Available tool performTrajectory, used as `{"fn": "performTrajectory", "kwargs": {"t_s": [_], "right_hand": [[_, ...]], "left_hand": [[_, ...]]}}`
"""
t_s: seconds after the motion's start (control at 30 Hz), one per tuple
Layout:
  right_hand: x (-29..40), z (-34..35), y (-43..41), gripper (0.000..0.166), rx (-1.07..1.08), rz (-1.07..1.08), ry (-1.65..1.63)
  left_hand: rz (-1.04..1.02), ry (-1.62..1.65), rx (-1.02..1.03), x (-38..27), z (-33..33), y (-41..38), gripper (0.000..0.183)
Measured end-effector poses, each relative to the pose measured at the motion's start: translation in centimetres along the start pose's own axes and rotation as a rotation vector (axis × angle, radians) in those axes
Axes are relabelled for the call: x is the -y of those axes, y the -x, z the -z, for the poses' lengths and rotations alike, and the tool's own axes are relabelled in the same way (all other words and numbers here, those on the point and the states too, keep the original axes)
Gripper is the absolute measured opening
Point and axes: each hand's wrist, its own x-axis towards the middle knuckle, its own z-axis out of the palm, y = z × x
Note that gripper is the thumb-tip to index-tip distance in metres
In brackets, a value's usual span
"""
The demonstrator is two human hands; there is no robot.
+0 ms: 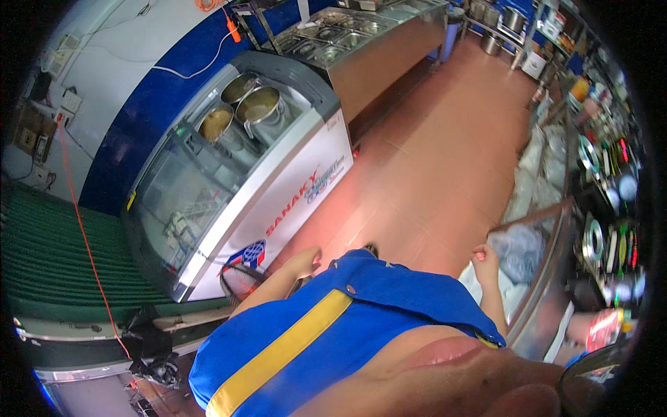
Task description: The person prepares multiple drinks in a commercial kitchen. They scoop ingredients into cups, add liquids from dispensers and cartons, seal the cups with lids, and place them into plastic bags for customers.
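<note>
My left hand (pixel 308 260) hangs beside my body, near the front of a white Sanaky chest freezer (pixel 307 180) with a glass top. Its fingers are partly hidden and blurred, and I see nothing held in it. On the other side, my right hand (pixel 485 259) hangs with curled fingers and no object in it. Close to that hand are clear plastic bags (pixel 516 250) on a low shelf. Large stainless steel pots (pixel 259 107) stand inside the freezer, seen through the glass.
Past the freezer runs a stainless steel counter (pixel 385 62) with several inset pans. A red tiled floor (pixel 417 151) stretches ahead between it and the crowded shelving (pixel 565 156). A red cord (pixel 86 229) hangs at the left before a green roller shutter (pixel 57 250).
</note>
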Motion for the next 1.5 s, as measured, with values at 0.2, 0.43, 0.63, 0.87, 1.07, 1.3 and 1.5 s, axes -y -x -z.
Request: {"fn": "performTrajectory", "kwargs": {"t_s": [0.2, 0.43, 0.63, 0.87, 1.07, 1.3, 1.5], "right_hand": [[-1.5, -9.3, -28.7, 0.008, 0.043, 0.056, -0.185], [1.4, -18.3, -51.6, 0.015, 0.256, -0.279, -0.505], [8.6, -21.1, -77.3, 0.028, 0.424, 0.127, 0.146], [38.7, -34.4, -105.1, 0.022, 0.6, 0.918, 0.052], [67.2, -39.2, -106.4, 0.012, 0.016, 1.687, -0.459], [73.4, -41.9, -105.2, 0.019, -0.298, 1.784, -0.694], [74.3, -41.1, -104.8, 0.018, -0.329, 1.813, -0.739]], "left_hand": [[0.166, -0.088, -0.13, 3.1, 13.3, -18.4, 0.011], [-0.215, -0.417, -0.69, -5.0, 42.3, -44.4, 0.019], [-0.458, -0.841, -1.356, -16.6, 64.8, -50.8, 0.028], [-0.119, -0.901, -1.696, -20.3, 73.5, -52.1, 0.015], [0.467, -0.776, -1.145, -22.0, 74.0, -55.6, 0.059], [0.82, -0.835, -0.944, -20.5, 73.1, -58.2, 0.084], [0.511, -0.719, -1.065, -20.8, 74.5, -55.6, 0.066]]}}
